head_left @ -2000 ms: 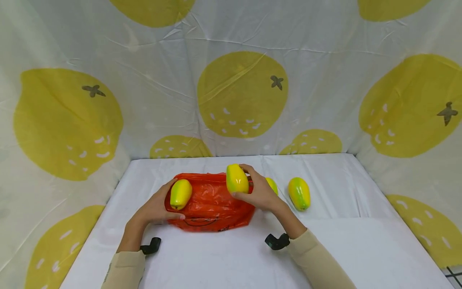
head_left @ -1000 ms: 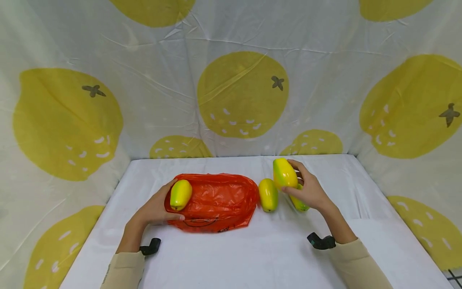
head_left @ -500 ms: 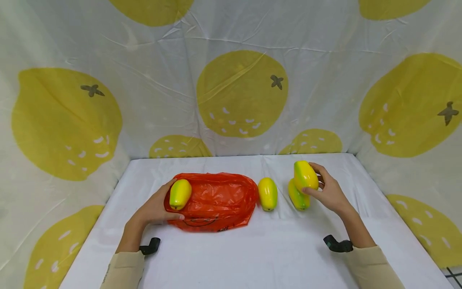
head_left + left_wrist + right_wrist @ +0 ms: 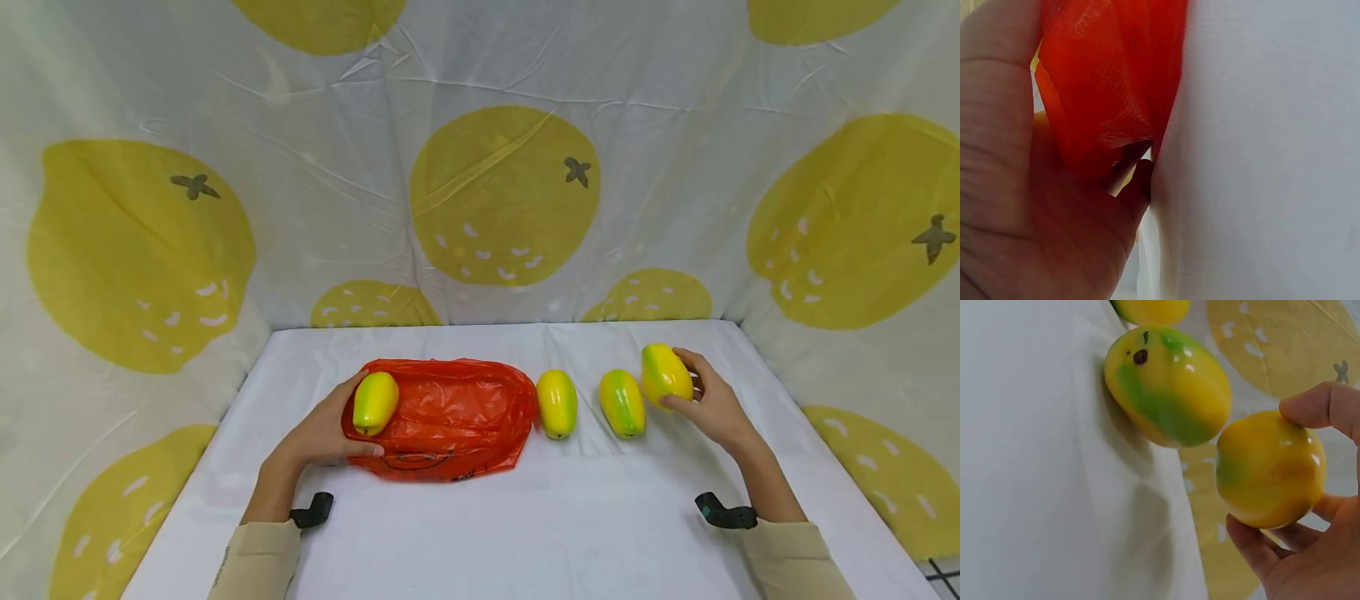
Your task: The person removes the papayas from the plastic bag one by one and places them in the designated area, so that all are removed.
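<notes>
My left hand (image 4: 324, 427) holds the left end of a red plastic bag (image 4: 457, 417), its thumb along the front edge. The left wrist view shows the red plastic (image 4: 1110, 81) between thumb and fingers. A glossy yellow-green oval fruit (image 4: 376, 404) lies against the red plastic beside that hand. At the right, my right hand (image 4: 712, 406) grips a similar fruit (image 4: 667, 375) between thumb and fingers. In the right wrist view this held fruit (image 4: 1270, 470) hangs beyond the cloth's shaded part, close to another fruit (image 4: 1169, 387).
Two more yellow-green fruits stand in a row right of the bag: one fruit (image 4: 557, 404) at its right end, another fruit (image 4: 622, 403) farther right. A white cloth (image 4: 495, 542) covers the table. Lemon-printed curtains (image 4: 502, 75) enclose the back and sides.
My right hand has carried its fruit rightward from over the bag, past the two standing fruits, and lowered it a little at their right. The left hand and bag stay put.
</notes>
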`<act>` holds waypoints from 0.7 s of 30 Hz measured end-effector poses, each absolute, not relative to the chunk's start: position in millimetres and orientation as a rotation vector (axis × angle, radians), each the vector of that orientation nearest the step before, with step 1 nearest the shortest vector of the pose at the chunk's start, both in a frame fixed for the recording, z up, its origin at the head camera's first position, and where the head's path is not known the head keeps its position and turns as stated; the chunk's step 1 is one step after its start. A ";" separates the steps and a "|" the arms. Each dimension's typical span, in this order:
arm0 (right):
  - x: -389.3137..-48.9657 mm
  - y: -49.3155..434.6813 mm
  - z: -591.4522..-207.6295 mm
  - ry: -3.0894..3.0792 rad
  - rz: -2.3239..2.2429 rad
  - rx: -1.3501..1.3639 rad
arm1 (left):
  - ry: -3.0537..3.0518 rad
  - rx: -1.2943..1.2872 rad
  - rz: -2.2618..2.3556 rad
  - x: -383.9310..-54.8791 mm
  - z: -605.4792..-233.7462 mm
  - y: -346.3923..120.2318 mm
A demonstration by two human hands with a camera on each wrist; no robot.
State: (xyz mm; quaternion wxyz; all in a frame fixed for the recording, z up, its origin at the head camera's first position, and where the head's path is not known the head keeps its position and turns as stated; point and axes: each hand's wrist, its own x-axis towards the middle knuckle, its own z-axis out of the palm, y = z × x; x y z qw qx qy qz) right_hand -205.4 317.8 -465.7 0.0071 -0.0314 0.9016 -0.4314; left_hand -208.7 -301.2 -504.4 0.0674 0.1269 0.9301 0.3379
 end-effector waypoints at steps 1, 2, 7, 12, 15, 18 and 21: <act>-205.8 318.8 -467.1 2.819 -1.339 -0.094 | 2.804 0.381 1.014 -208.6 -504.3 -301.3; -206.0 319.5 -468.2 2.819 -1.327 -0.095 | 2.805 0.379 1.012 -208.5 -504.3 -301.3; -208.3 322.3 -474.0 2.816 -1.267 -0.107 | 2.805 0.374 1.010 -208.2 -503.7 -300.8; -211.3 322.1 -482.0 2.801 -1.244 -0.127 | 2.807 0.374 1.011 -208.1 -502.6 -300.3; -211.8 319.6 -487.5 2.793 -1.236 -0.130 | 2.810 0.384 1.011 -208.4 -502.2 -299.9; -212.0 315.0 -492.1 2.791 -1.224 -0.152 | 2.815 0.391 1.013 -208.5 -503.3 -300.5; -212.0 309.9 -495.7 2.793 -1.207 -0.161 | 2.821 0.396 1.002 -208.8 -505.6 -301.4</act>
